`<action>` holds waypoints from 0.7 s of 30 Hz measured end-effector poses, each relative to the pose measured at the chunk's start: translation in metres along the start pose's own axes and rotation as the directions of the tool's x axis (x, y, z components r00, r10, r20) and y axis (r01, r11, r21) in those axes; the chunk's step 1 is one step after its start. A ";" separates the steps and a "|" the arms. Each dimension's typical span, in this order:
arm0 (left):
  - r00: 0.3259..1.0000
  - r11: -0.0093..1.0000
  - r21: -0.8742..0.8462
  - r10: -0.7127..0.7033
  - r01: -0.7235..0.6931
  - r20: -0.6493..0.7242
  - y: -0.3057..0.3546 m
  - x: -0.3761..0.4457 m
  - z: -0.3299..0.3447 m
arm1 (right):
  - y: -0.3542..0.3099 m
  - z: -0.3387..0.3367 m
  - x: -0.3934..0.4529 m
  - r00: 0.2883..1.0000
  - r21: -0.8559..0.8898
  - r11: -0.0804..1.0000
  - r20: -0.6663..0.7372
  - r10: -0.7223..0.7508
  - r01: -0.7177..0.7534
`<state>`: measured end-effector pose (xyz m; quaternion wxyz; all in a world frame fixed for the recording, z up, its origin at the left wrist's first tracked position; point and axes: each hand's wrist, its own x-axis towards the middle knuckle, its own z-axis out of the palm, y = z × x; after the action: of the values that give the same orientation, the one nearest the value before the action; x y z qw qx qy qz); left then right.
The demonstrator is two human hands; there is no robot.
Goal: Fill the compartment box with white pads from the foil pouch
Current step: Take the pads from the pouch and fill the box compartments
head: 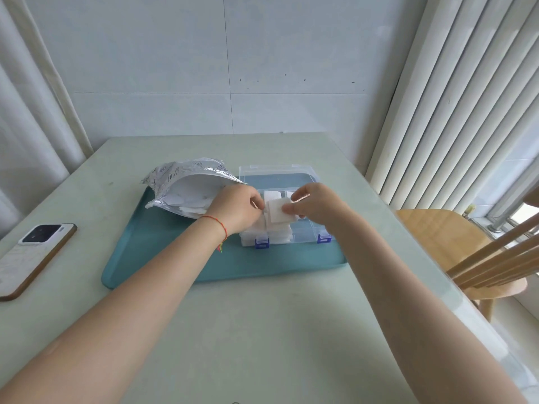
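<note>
Over the clear box (306, 228) on the teal tray (180, 266), the left hand (237, 209) and right hand (313, 204) both pinched one white pad (278, 212) by its edges. More pads filled the box's near-left compartments. The open foil pouch (186, 188) lay just left of the box; a phone (32, 255) sat farther left, off the tray.

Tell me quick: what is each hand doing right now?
Left hand: pinches the left edge of the white pad.
Right hand: pinches the same pad's right edge, above the compartment box.
</note>
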<state>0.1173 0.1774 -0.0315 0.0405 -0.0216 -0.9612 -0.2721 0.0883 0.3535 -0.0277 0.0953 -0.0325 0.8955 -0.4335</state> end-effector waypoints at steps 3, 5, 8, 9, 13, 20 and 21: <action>0.998 0.990 0.123 0.063 -0.066 0.028 0.001 0.000 -0.002 | 0.003 0.003 0.002 1.000 -0.023 0.999 0.003 -0.026 0.026; 0.995 0.983 0.159 0.086 -0.094 0.057 0.003 0.000 -0.003 | 0.005 -0.003 0.003 0.999 0.032 0.999 -0.023 -0.042 0.043; 0.988 0.976 0.163 0.133 -0.145 0.081 0.009 0.002 -0.004 | 0.005 -0.014 0.001 0.996 0.131 0.988 -0.042 -0.074 0.079; 0.985 0.973 0.172 0.138 -0.155 0.105 0.011 0.002 -0.004 | 0.006 -0.016 0.001 0.996 0.156 0.983 -0.038 -0.086 0.091; 0.975 0.964 0.208 0.132 -0.167 0.176 0.016 0.006 0.002 | 0.010 -0.022 0.004 0.994 0.156 0.983 -0.076 -0.081 0.092; 0.949 0.931 0.263 0.187 -0.254 0.253 0.035 0.019 0.008 | 0.019 -0.026 0.009 0.999 -0.191 0.981 0.013 -0.034 0.036; 0.941 0.923 0.277 0.187 -0.266 0.281 0.036 0.020 0.010 | 0.020 -0.023 0.010 0.999 -0.253 0.967 0.015 -0.034 0.036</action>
<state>0.0985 0.2140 -0.0194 -0.0465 -0.1608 -0.9802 -0.1059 0.0741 0.3821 -0.0306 0.0873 -0.0624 0.9423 -0.3172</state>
